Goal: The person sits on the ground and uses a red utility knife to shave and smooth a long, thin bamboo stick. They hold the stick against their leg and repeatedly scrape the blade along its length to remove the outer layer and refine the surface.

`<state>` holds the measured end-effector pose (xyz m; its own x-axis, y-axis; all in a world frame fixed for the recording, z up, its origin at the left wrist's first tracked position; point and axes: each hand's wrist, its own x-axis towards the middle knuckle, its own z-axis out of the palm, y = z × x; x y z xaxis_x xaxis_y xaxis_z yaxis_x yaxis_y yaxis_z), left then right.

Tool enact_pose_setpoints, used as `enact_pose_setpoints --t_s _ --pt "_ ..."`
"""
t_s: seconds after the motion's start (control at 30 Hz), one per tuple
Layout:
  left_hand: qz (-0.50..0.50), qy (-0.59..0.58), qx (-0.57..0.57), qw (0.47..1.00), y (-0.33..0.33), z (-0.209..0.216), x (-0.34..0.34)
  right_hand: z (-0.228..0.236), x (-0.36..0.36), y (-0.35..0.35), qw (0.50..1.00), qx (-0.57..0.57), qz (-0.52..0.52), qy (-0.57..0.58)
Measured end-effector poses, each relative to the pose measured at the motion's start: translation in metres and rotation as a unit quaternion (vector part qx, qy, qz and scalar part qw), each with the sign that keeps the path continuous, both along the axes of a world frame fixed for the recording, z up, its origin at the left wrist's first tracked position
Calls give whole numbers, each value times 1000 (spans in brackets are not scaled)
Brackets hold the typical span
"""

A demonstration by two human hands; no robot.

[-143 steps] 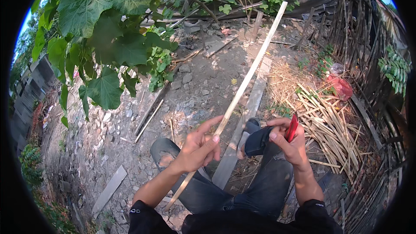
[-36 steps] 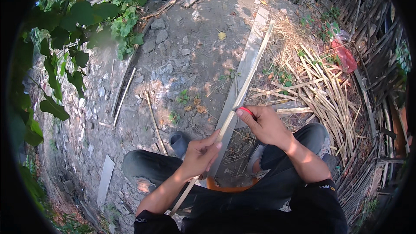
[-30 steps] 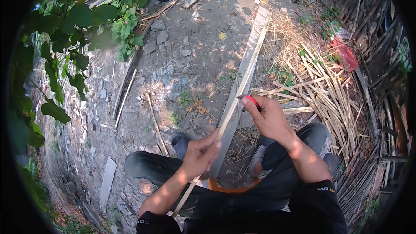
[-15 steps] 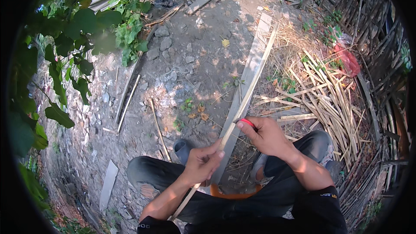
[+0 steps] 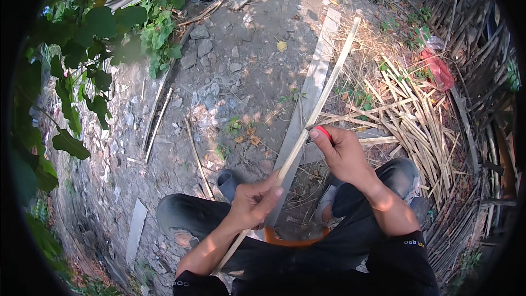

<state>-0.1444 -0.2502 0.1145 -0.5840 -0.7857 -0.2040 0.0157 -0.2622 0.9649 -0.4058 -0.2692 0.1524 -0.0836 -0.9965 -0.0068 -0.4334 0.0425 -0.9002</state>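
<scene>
A long, pale bamboo strip (image 5: 335,77) slants from beside my lap up toward the far right. My left hand (image 5: 253,201) is closed around its lower part, thumb on top. Farther up the strip, my right hand (image 5: 344,153) grips a small red-handled tool (image 5: 324,131) against the strip's right side. The tool's working end is mostly hidden by the fingers and too small to make out. Below the strip, a grey board (image 5: 315,79) lies lengthwise on the ground, running in between my legs.
A heap of bamboo strips (image 5: 424,131) lies to the right, with a red plastic bag (image 5: 437,70) behind it. Brushwood (image 5: 471,38) stacks along the right edge. Leafy branches (image 5: 87,38) hang at the left. Stones (image 5: 204,48) and loose sticks (image 5: 198,159) dot the dirt.
My right hand and the red-handled tool have moved a little farther up and to the right along the strip. The strip's far end has swung slightly right. My left hand keeps its hold.
</scene>
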Motion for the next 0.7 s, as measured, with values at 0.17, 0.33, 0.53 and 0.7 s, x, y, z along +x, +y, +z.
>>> enact_pose_setpoints --t_s 0.17,0.33,0.53,0.7 --pt "19 -10 -18 1000 -6 -4 0 -10 19 8 996 -47 53 55" --pt "23 -21 -22 999 -3 -4 2 -4 12 5 997 -15 35 63" --pt "35 -1 -31 999 0 -3 6 3 4 -10 1000 0 -1 25" --pt "48 4 -36 998 -7 -8 4 -13 38 19 981 -73 111 145"
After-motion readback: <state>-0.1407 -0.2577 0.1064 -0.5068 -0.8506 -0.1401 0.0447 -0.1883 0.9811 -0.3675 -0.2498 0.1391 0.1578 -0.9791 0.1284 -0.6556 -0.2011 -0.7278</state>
